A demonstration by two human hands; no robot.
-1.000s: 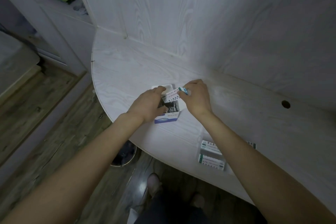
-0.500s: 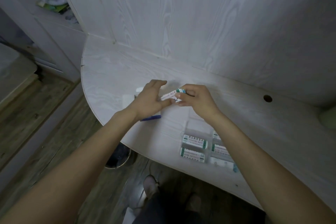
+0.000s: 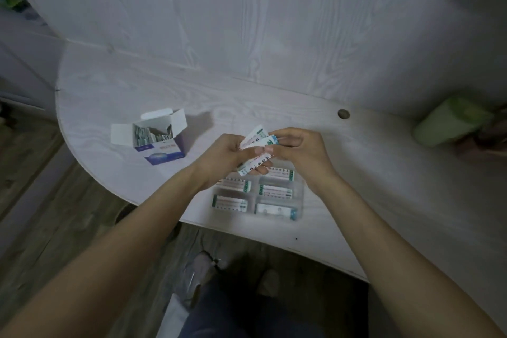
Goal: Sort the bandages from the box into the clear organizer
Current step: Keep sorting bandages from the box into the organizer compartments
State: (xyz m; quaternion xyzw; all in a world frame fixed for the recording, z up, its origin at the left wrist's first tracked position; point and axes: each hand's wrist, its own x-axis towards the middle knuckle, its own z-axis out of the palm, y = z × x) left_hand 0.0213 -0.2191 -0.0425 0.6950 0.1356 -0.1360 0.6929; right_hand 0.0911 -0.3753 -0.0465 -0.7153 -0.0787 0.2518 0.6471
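A pale wood-grain bench with a rounded near edge is set against a wall panel. An opened box, its flaps raised and wrapped strips packed inside, is stood towards the left. A clear organizer holding bandages in its compartments is placed by the near edge. A blurred green object is seen at far right.

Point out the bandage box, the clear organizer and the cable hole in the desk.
bandage box (image 3: 164, 151): head view, on its printed front face.
clear organizer (image 3: 299, 195): head view, on its right wall.
cable hole (image 3: 343, 114): head view, at its centre.
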